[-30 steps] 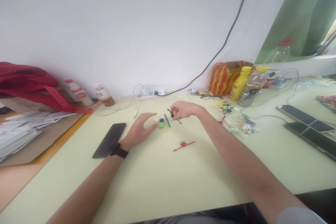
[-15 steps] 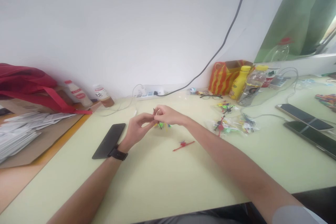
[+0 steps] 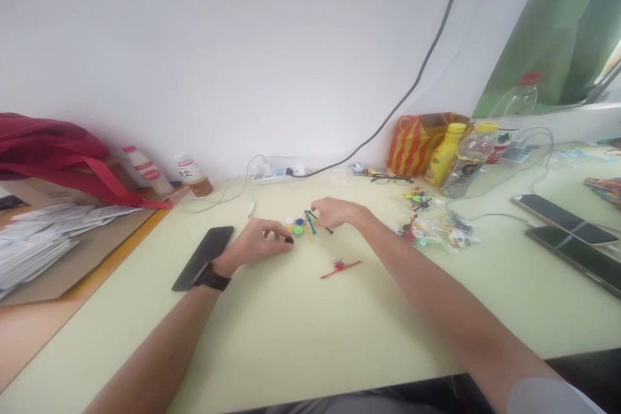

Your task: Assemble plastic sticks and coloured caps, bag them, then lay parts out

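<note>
My left hand (image 3: 257, 240) pinches a small black round piece (image 3: 290, 240) between thumb and fingertips, low over the table. To its right, my right hand (image 3: 336, 212) has its fingers closed around a thin black stick (image 3: 330, 230); only parts of the stick show past the hand. Between the hands lie small plastic parts: a green disc (image 3: 297, 230), a blue disc (image 3: 299, 222), a white disc (image 3: 290, 222) and a blue stick (image 3: 310, 222) beside yellow ones. Nearer me, a red stick with a small red and grey part (image 3: 341, 265) rests on the table.
A black phone (image 3: 204, 259) lies left, by my watch wrist. Bagged coloured parts (image 3: 420, 229), glasses (image 3: 392, 178), a yellow bottle (image 3: 445, 154) and a striped bag (image 3: 412, 142) stand right. Two more phones (image 3: 567, 217) lie far right; papers (image 3: 39, 246) lie left.
My hands have moved apart, the left down and the right to the right. Discs and sticks they covered now show. A black round piece is visible in my left fingertips.
</note>
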Tool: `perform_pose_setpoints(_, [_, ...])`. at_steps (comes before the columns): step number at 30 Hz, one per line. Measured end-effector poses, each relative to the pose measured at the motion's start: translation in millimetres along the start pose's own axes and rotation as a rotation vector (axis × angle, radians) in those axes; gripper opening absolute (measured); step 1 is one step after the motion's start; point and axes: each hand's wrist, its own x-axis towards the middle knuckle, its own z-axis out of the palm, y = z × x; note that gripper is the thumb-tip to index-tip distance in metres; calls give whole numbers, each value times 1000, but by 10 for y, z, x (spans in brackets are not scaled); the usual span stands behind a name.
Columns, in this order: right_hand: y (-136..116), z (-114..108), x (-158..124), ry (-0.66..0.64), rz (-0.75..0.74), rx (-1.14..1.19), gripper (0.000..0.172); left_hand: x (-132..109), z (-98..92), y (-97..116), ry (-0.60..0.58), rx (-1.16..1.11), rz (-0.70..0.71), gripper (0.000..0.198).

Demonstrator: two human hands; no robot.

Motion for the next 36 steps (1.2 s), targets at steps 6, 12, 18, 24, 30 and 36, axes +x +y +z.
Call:
perform_pose_setpoints(6, [-78, -188, -243, -273, -55, -82, 28, 22, -35, -137, 56, 28, 27, 25])
perform_pose_setpoints(12, [-223, -34, -226, -713, 30, -26, 28, 12, 20, -90, 152, 76, -5, 28])
perform_pose_setpoints(18, [-104, -115, -170, -510, -279, 265, 17, 16, 41, -3, 323, -16, -43, 30])
perform_pose_setpoints(24, [49, -128, -95, -380, -362, 592, 9, 30, 112, 65, 297, -179, -57, 30])
perform_pose_setpoints(30, [-105, -19, -102, -330, -303, 242, 11, 23, 122, 83, 277, -80, -96, 29])
perform_pose_setpoints(36, [-599, 315, -181, -487, -301, -18, 29, 11, 102, 46, 352, -72, -89, 27])
